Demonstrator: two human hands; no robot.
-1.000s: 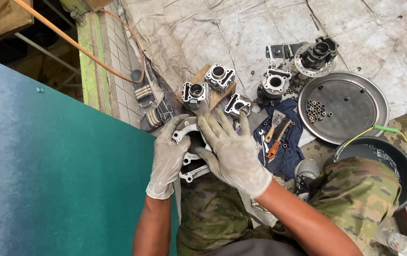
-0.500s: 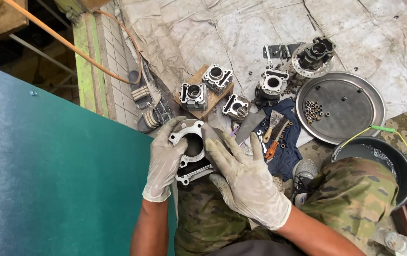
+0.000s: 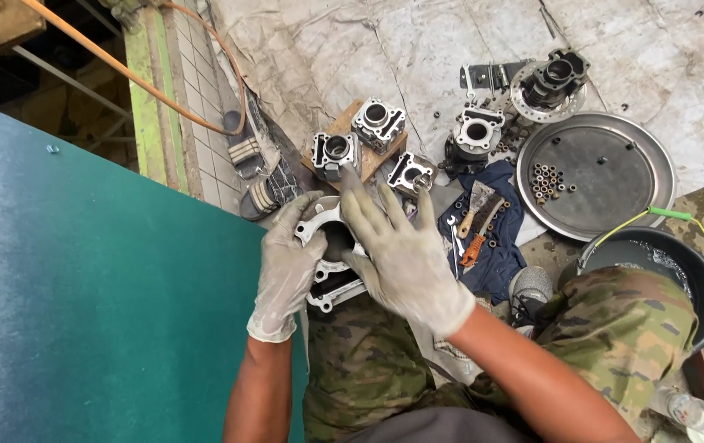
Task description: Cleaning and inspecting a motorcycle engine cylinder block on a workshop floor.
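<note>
A grey metal engine cylinder (image 3: 329,246) is held at the centre of the view, above the camouflage trousers (image 3: 385,369) at six o'clock. It is gripped on its side by the gloved left hand (image 3: 286,275), whose fingers are curled round its rim at about nine o'clock of the part. The gloved right hand (image 3: 401,250) is laid across the cylinder from three o'clock, its fingers spread flat and extended toward twelve o'clock; whether anything is clasped beneath the palm cannot be told. Just beyond the right hand, at two o'clock, a dark blue cloth (image 3: 504,246) is spread, with a scraper (image 3: 477,201) and an orange-handled tool (image 3: 475,246) lying on it. A black bucket (image 3: 697,271) with a yellow-green handle is seen at four o'clock. At twelve o'clock, three further cylinders (image 3: 372,123) are set on and beside a wooden block (image 3: 340,127). Farther off, toward one o'clock, a round metal tray (image 3: 614,176) holding small nuts (image 3: 547,182) is placed on a crumpled tarpaulin (image 3: 418,49). The left of the view is filled by a green board (image 3: 81,295).
</note>
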